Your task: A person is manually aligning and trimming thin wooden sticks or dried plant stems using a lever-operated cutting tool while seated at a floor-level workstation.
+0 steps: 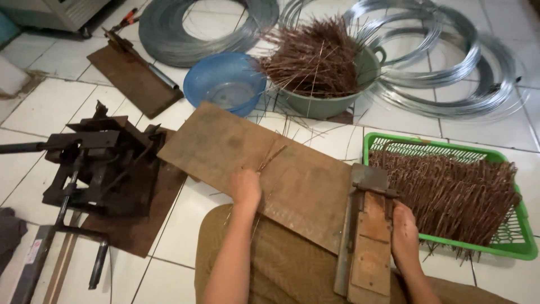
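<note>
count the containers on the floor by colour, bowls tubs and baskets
blue bowl: 1
grey-green tub: 1, full of brown wire pieces
green basket: 1, full of bent brown wire pieces
total: 3

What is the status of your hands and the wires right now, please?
Left hand pinching thin wires on the board. Right hand gripping the wooden jig. Green basket of bent wires beside it; nothing in the way.
</note>
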